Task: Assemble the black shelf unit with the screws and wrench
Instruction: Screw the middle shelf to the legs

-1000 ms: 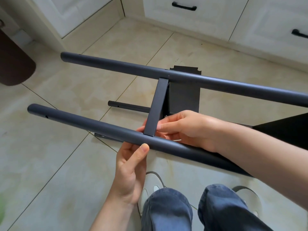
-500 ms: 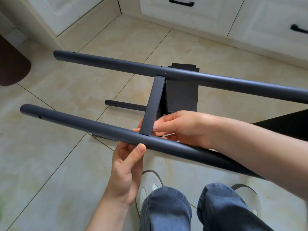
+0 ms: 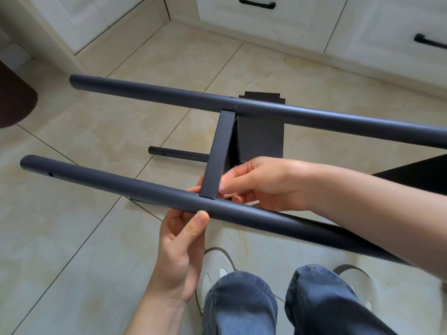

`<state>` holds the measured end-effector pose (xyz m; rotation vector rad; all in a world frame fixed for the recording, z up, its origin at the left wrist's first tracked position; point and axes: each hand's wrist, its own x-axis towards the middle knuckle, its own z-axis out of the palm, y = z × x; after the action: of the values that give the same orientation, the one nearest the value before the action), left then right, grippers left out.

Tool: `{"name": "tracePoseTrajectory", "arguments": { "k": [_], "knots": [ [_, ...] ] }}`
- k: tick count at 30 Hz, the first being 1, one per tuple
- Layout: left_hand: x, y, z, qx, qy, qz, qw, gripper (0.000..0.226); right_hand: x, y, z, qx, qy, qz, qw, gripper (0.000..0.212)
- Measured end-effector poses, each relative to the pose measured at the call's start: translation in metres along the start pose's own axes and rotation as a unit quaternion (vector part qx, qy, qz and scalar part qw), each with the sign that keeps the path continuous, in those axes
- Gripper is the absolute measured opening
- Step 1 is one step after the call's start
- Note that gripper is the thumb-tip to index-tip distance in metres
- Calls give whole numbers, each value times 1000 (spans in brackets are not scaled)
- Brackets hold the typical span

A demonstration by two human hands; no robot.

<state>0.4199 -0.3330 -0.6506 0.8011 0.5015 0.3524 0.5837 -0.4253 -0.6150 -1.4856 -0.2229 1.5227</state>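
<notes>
**Shelf frame part-built; near joint under attention, fasteners not confirmed**

The shelf unit lies on its side, held above the tiled floor (image 3: pixel 72 226). Two long black tubes run across the view: the far tube (image 3: pixel 169 97) and the near tube (image 3: pixel 116 187). A flat crossbar (image 3: pixel 219 153) spans between them and meets each at a joint.

The left hand (image 3: pixel 179 252) grips the near tube from below, thumb pressed on its front face just beneath the crossbar's end. The right hand (image 3: pixel 263 183) reaches in from the right, its fingers gathered at the crossbar's near end where it meets the tube. Whether they pinch a screw or tool cannot be told; only a glint shows beneath them.

Judged progress: early to middle. One crossbar is in place on this side, and a dark shelf panel (image 3: pixel 260 134) stands behind it. An open screw hole (image 3: pixel 50 174) near the end of the near tube suggests further members remain to be fitted. A shorter tube (image 3: pixel 179 154) shows lower down. No wrench is plainly visible.
</notes>
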Motion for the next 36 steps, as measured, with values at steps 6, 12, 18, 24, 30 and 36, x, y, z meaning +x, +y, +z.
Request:
{"name": "tracePoseTrajectory", "arguments": {
  "k": [6,12,18,24,30,36],
  "knots": [
    [0,2,-1,7,3,-6,1000,65,5,2,0,-8,-3,0,1000,9],
    [1,1,-5,31,-3,-2,1000,62,5,0,-5,-25,-45,7,999,17],
    [1,1,-6,29,-12,-5,1000,59,7,-3,-4,-55,-33,34,997,15],
    [2,2,-4,19,-13,4,1000,52,11,-3,-1,-73,-49,68,994,44],
    [2,2,-6,27,-13,5,1000,52,13,-2,-3,-41,-42,87,994,38],
    [2,2,-6,25,-16,1,1000,49,12,-1,-7,-25,-77,95,992,24]
  ]
}}
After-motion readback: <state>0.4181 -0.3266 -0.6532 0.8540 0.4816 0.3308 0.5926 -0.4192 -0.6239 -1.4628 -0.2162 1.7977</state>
